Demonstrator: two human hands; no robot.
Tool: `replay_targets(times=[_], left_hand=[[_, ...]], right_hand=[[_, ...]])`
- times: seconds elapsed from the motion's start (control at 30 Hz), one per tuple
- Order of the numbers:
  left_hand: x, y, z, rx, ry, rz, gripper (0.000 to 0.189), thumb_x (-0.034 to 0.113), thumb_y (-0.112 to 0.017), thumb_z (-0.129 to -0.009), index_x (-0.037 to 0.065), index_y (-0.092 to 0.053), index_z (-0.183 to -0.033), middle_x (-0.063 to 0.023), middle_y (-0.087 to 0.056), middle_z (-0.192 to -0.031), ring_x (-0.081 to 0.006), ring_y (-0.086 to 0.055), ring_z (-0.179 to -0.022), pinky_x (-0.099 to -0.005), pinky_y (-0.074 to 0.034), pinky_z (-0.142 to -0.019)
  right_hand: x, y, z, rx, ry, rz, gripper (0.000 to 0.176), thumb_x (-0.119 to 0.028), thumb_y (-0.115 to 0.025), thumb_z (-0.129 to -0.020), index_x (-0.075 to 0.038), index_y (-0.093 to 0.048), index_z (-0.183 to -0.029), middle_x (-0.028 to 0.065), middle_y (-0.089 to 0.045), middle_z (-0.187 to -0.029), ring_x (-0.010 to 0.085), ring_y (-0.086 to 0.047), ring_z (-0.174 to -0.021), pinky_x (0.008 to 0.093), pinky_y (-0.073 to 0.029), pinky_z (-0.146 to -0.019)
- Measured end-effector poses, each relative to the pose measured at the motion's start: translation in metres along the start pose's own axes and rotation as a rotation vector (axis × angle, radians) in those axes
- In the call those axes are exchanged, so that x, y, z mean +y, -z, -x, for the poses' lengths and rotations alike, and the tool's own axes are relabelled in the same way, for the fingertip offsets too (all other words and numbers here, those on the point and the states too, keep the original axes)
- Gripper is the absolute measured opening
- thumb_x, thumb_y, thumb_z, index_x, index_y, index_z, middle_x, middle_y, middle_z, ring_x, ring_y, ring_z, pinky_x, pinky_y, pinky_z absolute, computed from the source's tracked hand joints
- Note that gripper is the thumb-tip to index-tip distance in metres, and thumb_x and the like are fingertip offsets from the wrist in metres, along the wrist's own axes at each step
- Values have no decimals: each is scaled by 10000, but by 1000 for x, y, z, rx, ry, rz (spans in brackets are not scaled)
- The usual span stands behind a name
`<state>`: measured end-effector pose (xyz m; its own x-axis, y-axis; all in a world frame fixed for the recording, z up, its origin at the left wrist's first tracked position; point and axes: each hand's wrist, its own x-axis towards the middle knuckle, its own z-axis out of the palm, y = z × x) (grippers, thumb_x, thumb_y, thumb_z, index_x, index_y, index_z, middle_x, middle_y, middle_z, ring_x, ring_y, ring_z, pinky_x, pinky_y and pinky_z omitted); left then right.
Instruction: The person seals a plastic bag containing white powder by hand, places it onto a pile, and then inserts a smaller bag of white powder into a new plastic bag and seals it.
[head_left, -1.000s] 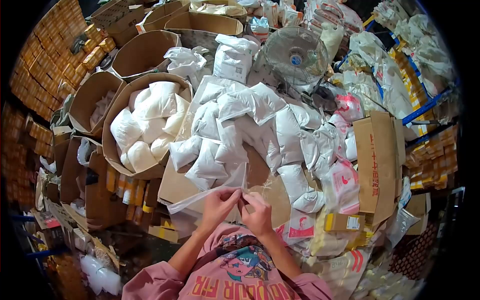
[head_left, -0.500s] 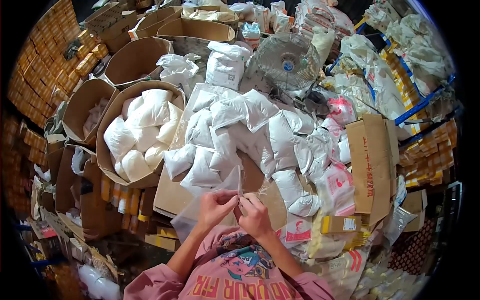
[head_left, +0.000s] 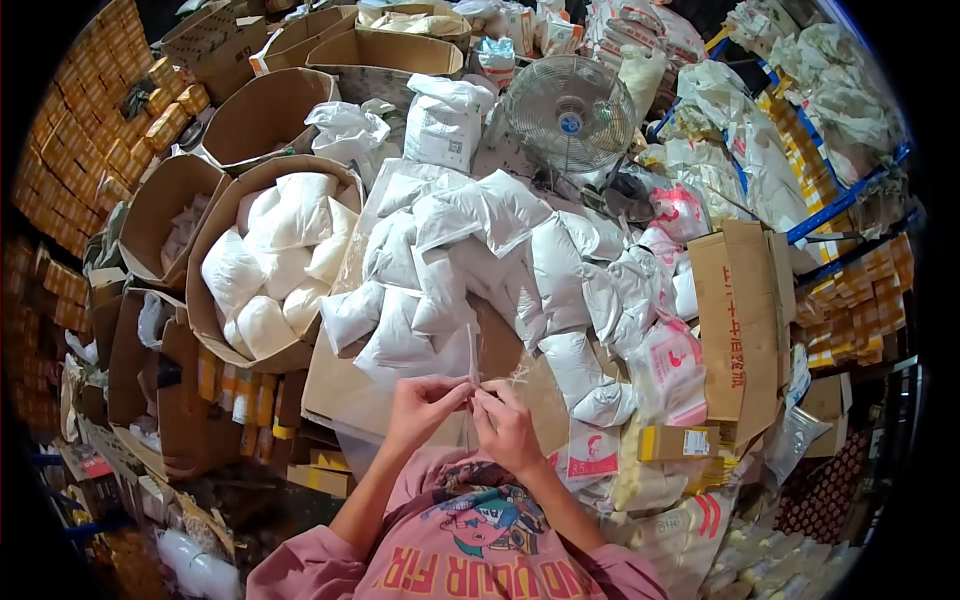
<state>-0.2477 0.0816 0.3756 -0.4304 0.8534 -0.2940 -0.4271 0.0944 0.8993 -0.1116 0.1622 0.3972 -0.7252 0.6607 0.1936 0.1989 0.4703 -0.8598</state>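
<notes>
Close in front of my chest, my left hand (head_left: 423, 411) and my right hand (head_left: 504, 424) meet fingertip to fingertip. Both are closed in a pinch on the edge of a thin, see-through plastic bag (head_left: 472, 350). A narrow strip of it sticks up above the fingertips; the rest is hard to make out against the cardboard. Just beyond the hands lies a pile of plump white filled bags (head_left: 563, 280). Under them and beside my hands shows a flat brown cardboard sheet (head_left: 345, 395), with some loose white threads (head_left: 518, 374) to the right.
Left of the pile, an open carton (head_left: 197, 290) holds more filled bags. A metal fan (head_left: 570, 115) and a tall white sack (head_left: 443, 122) stand behind. To the right are an upright cardboard box (head_left: 735, 330), a small yellow-taped box (head_left: 680, 442) and a blue-framed rack (head_left: 850, 200).
The raised strip of plastic has become shorter and lower, and both hands have shifted slightly up and left, still pinching together. The whole view has tilted a little.
</notes>
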Motion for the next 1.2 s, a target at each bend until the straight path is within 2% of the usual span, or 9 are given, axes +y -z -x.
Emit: replay_targets(times=[0.2,0.4,0.5,0.6,0.8,1.2], left_hand=[[2,-2,4,8,0,0,199,53,-648,-890,-90,-677,-1026,-128,-697,-939,-153,-664,-819,-290,-579,-761],[4,-3,10,9,0,-10,177,50,-658,-882,-91,-684,-985,-129,-698,-912,-158,-670,-797,-286,-579,-737],[5,-6,13,2,-3,34,173,51,-662,-879,-89,-685,-978,-130,-699,-900,-159,-672,-789,-287,-578,-732],[3,-5,14,-26,-8,62,175,55,-664,-878,-86,-686,-981,-131,-699,-891,-157,-671,-787,-292,-577,-733],[10,-9,21,-52,-48,-21,178,68,-669,-877,-73,-695,-983,-115,-701,-880,-150,-665,-766,-290,-572,-724],[10,-9,25,-89,-42,26,188,74,-671,-877,-67,-695,-998,-110,-702,-869,-148,-663,-767,-287,-570,-722]], right_hand=[[3,2,2,10,41,-49,184,-43,-578,-881,65,-641,-1016,164,-598,-935,320,-627,-803,339,-502,-692],[7,8,5,-7,-10,-117,160,-48,-605,-869,47,-681,-973,140,-644,-895,226,-631,-809,297,-489,-695],[14,8,9,1,-135,-365,149,-50,-615,-877,60,-690,-944,110,-671,-878,162,-629,-791,270,-487,-682],[12,14,10,-56,-339,-580,156,-55,-620,-895,71,-694,-949,90,-682,-846,138,-632,-767,252,-496,-679],[16,15,17,-51,-421,-782,183,-93,-640,-907,62,-695,-986,102,-690,-835,148,-649,-743,261,-521,-689],[15,13,22,-30,-434,-826,186,-109,-649,-904,52,-696,-984,98,-690,-828,145,-648,-730,260,-523,-679]])
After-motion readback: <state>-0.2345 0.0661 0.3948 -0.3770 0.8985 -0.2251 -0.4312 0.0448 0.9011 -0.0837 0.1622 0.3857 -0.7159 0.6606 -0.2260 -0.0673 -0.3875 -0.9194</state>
